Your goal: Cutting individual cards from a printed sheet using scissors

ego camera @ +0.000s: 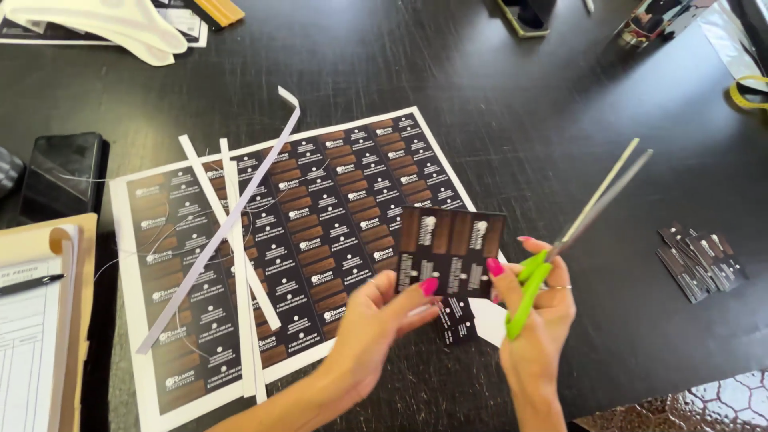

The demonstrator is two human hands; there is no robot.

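My left hand (pixel 382 318) pinches a small cut block of dark printed labels (pixel 450 250) by its lower edge, held upright above the table. My right hand (pixel 538 320) grips green-handled scissors (pixel 560 244); the blades are slightly parted and point up to the right, away from the block. My right thumb touches the block's lower right corner. Two small cut labels (pixel 458 320) lie on the table beneath the hands. A large printed sheet of many such labels (pixel 280 240) lies flat to the left.
White paper strips (pixel 228 232) lie across the sheet. A pile of cut labels (pixel 700 260) sits at the right. A phone (pixel 62 174) and a clipboard with a form (pixel 36 328) are at the left edge, and white folded material (pixel 104 24) at the top left.
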